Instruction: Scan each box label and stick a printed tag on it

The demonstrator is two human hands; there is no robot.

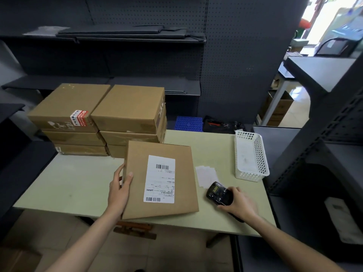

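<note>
Box [161, 179] in hand lies flat at the near edge of the table [78, 179], its white shipping label [160, 179] facing up and both barcodes on it uncovered. The person's left hand [119, 190] grips the box's left edge, thumb on top and the other fingers curled round the side. The right hand [238, 203] is clamped on the black scanner [219, 193], fingers wrapped round its body; it sits just right of the box, low over the table, with its head turned toward the box but not yet over the label.

No extra tag shows on this box, only the shipping label, so by the look of it the scan is about to happen and the sticking is not yet done. A few small white slips [206, 176], probably the printed tags, lie on the table between the box and the white basket [250, 156], near the scanner.

Behind the box, two stacks of boxes [98, 118] stand side by side at the back left of the table, three high each. Whether any of them has already been scanned and tagged cannot be told; one top box carries a red and white sticker [79, 117] on its front corner. If those six are waiting, most of the task is left
</note>
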